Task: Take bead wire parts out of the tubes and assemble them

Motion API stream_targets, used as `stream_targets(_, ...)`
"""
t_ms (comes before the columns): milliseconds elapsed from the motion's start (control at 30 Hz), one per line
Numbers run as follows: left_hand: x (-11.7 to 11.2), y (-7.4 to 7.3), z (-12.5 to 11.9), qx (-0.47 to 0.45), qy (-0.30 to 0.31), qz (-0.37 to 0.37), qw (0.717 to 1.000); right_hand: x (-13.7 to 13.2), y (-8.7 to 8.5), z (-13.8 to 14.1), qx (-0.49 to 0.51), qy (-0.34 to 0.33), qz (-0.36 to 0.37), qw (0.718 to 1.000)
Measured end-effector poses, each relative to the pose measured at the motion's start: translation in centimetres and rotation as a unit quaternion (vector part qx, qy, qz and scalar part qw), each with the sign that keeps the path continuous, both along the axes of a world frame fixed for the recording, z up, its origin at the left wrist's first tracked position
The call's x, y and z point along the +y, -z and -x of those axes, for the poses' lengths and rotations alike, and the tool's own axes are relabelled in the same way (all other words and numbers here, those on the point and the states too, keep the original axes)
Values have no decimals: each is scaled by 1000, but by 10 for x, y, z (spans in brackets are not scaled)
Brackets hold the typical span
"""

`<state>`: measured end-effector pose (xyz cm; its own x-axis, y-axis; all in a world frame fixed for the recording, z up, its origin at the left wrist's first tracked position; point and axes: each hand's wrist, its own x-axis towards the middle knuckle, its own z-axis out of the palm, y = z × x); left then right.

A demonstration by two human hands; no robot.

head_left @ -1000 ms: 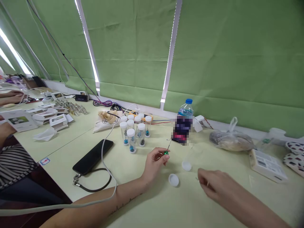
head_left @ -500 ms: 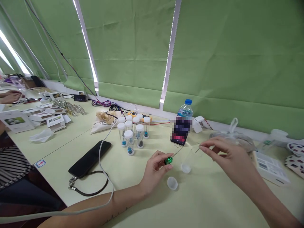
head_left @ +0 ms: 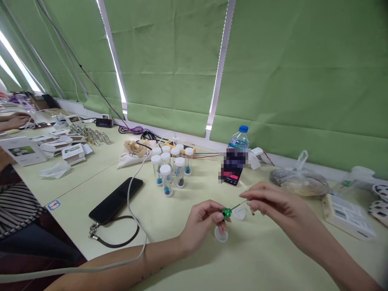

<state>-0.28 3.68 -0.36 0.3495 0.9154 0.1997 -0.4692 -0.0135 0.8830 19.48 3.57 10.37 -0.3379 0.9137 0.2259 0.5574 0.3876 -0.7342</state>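
The bead (head_left: 226,213) is glossy green, the thin rod (head_left: 239,205) grey. White lids (head_left: 165,169) top clear tubes (head_left: 169,182) showing mostly blue balls (head_left: 166,190). The table (head_left: 188,266) is pale yellow-green, the blinds (head_left: 287,72) plain deeper green, the phone (head_left: 117,201) black, the bottle cap (head_left: 243,129) bright blue, the shirt (head_left: 22,200) black-and-white striped.

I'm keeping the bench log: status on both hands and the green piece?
Left hand pinching shiny green piece. Right hand at far end of its thin rod, grip unclear. White cap under left hand, possibly close enough to bump.
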Motion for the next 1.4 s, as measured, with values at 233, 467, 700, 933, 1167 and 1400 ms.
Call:
stream_targets(233,2,11,-4,-89,147,105,980,-2,-5,2,70,-104,122,985)
stream_targets(467,-1,15,-6,-83,179,101,975,-7,-6,6,51,-77,46,995)
stream_targets(700,6,15,-5,-30,61,112,991,-4,-9,-13,129,241,-134,952)
stream_targets(933,16,13,-4,90,-62,4,994,5,-5,-25,115,273,-119,948)
stream_targets(1167,25,9,-24,218,-92,-142,961,19,13,-24,104,188,-26,976)
stream_targets(1400,38,0,-48,224,-25,-207,952,11,14,-13,33,131,-62,989)
